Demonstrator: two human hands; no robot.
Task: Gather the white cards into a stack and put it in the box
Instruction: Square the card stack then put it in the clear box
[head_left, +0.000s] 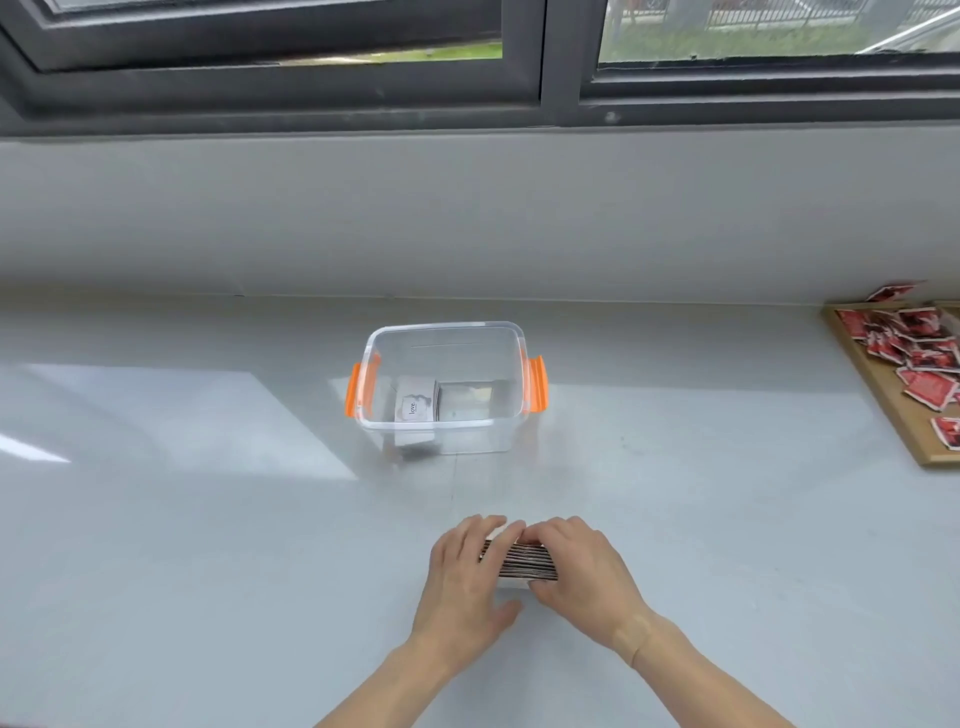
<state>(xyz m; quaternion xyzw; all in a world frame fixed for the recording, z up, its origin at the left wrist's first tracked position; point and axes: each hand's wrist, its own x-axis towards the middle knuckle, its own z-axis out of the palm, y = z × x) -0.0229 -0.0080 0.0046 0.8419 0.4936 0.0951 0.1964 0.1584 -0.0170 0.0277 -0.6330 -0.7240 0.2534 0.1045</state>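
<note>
Both hands (524, 571) clasp striped-edged card stack (519, 561).

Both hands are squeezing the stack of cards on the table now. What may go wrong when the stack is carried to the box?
1. The stack is held only from its two ends, by the left hand and the right hand; cards in the middle may slip out when it is lifted.
2. The box already holds cards, so the stack may land tilted and spread.
</note>
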